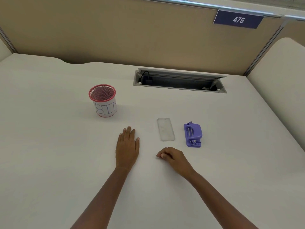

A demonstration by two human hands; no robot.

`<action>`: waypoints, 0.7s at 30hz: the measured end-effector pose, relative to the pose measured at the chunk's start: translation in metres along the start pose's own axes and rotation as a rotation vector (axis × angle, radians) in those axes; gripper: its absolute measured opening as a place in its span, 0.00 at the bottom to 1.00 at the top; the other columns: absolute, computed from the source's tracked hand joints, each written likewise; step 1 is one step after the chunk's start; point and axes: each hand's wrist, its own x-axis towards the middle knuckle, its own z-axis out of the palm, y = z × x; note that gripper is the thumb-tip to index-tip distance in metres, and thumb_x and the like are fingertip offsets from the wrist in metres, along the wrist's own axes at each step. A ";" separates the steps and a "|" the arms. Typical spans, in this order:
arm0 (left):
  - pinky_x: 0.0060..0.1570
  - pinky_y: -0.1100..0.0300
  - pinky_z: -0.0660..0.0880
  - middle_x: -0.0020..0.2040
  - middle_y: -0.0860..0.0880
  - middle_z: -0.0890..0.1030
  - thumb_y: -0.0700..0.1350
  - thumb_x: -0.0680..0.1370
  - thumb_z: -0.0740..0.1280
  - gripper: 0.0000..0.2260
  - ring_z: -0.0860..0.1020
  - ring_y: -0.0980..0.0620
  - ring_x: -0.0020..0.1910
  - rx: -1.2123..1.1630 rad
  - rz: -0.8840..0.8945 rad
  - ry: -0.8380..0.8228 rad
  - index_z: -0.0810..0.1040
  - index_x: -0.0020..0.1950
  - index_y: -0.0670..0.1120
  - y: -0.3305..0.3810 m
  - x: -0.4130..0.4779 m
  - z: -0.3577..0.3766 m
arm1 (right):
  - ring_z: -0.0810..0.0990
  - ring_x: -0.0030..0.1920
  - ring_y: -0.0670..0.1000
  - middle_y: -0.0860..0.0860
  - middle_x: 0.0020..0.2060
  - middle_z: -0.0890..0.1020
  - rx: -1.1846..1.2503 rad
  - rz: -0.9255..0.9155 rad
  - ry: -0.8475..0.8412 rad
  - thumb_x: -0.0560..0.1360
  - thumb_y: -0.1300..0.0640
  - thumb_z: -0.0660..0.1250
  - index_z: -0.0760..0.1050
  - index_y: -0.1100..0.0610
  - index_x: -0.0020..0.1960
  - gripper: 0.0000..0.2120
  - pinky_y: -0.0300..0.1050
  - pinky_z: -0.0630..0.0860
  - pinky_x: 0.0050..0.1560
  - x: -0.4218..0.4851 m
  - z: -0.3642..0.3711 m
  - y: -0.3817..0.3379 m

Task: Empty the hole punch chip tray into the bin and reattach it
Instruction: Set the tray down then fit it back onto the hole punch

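A purple hole punch (193,135) lies on the white desk (49,146), right of centre. Beside it on its left lies a clear chip tray (165,129), apart from the punch. A red mesh cup with a paper label reading BIN (103,100) stands upright at the middle left. My left hand (127,146) rests flat on the desk with fingers extended, holding nothing, below and right of the bin. My right hand (171,157) rests on the desk with fingers curled in, just below the tray, and nothing shows in it.
An open cable hatch (179,81) with a dark plug inside is set in the desk's far side. Tan partition walls rise behind and to the right, with a sign reading 475 (238,19).
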 end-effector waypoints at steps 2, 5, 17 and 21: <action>0.74 0.49 0.57 0.74 0.40 0.64 0.43 0.80 0.57 0.19 0.61 0.43 0.74 0.004 0.001 0.000 0.65 0.71 0.38 0.000 0.000 0.000 | 0.78 0.49 0.52 0.59 0.49 0.82 -0.060 -0.050 -0.009 0.76 0.68 0.62 0.80 0.63 0.50 0.09 0.28 0.69 0.49 -0.003 0.002 0.003; 0.74 0.51 0.55 0.74 0.41 0.63 0.44 0.80 0.57 0.20 0.60 0.44 0.75 0.008 0.000 -0.004 0.64 0.71 0.39 0.000 0.000 0.001 | 0.77 0.54 0.55 0.58 0.51 0.80 -0.196 -0.157 -0.004 0.76 0.65 0.62 0.79 0.62 0.55 0.10 0.32 0.67 0.52 -0.007 0.007 0.008; 0.74 0.50 0.55 0.74 0.40 0.63 0.43 0.80 0.56 0.19 0.60 0.43 0.75 0.009 0.007 -0.010 0.64 0.71 0.39 0.000 -0.001 -0.001 | 0.49 0.77 0.47 0.49 0.77 0.53 -0.637 -0.332 -0.076 0.81 0.51 0.50 0.52 0.54 0.75 0.23 0.39 0.43 0.76 -0.009 0.026 0.024; 0.74 0.51 0.55 0.74 0.40 0.63 0.42 0.80 0.56 0.19 0.60 0.43 0.74 0.029 0.018 -0.009 0.65 0.71 0.39 0.000 -0.003 -0.002 | 0.56 0.75 0.45 0.49 0.75 0.61 -0.455 -0.254 -0.044 0.81 0.55 0.53 0.62 0.56 0.72 0.20 0.35 0.50 0.73 -0.007 0.019 0.020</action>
